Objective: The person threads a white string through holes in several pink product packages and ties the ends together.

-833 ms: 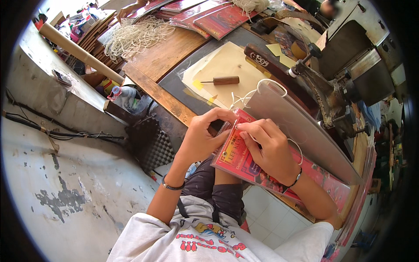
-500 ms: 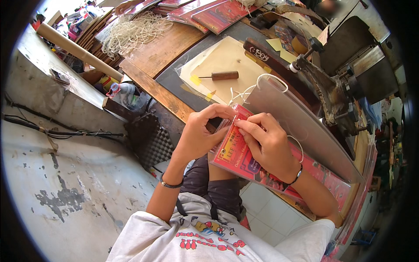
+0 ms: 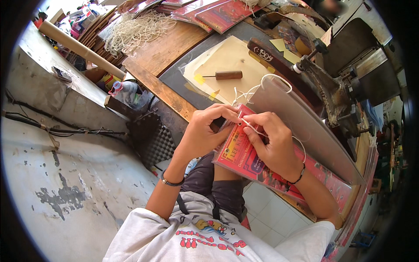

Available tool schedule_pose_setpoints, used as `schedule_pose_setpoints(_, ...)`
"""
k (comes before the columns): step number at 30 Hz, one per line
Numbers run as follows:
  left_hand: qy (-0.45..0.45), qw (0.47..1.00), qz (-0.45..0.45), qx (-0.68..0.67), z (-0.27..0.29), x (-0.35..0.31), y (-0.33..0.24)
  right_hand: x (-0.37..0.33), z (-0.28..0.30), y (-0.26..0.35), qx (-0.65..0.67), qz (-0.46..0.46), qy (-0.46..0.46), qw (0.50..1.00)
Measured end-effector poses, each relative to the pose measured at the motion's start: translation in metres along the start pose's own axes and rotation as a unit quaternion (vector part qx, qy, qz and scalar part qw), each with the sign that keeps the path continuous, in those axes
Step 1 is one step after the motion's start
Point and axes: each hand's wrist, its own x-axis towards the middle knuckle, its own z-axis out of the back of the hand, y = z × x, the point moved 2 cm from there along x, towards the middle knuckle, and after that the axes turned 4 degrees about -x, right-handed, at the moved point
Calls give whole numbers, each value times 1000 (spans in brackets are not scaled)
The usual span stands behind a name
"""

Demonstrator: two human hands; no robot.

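A long red printed pad (image 3: 228,162), glossy as if under clear plastic, slants across my lap to the table's edge. My left hand (image 3: 201,131) is closed on its upper end, thumb and fingers gripping the edge. A thin white cord (image 3: 256,133) passes by a small hole near that end, and my right hand (image 3: 276,144) pinches it above the red face. The cord's slack curves down past my right wrist. Beyond my fingers, more white cord (image 3: 291,87) loops over a translucent sheet (image 3: 288,118).
An awl with a wooden handle (image 3: 229,75) rests on cream paper (image 3: 218,56). Tangled white cord (image 3: 137,32) and stacked red pads (image 3: 227,15) cover the far table. A dark metal machine (image 3: 327,83) stands at right, a peeling wall (image 3: 65,161) at left.
My right fingers have moved slightly right and away from the hole, drawing out a length of white cord that now shows between my hands. The left hand keeps its hold.
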Motion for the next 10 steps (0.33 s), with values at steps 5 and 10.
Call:
schedule_pose_setpoints(5,-10,997,72,-24,-2,-1,-6,-2,-1,-6,-10,12,-4,1000)
schedule_pose_setpoints(10,-12,998,60,1,-1,-1,-3,0,2,-3,5,38,-9,999)
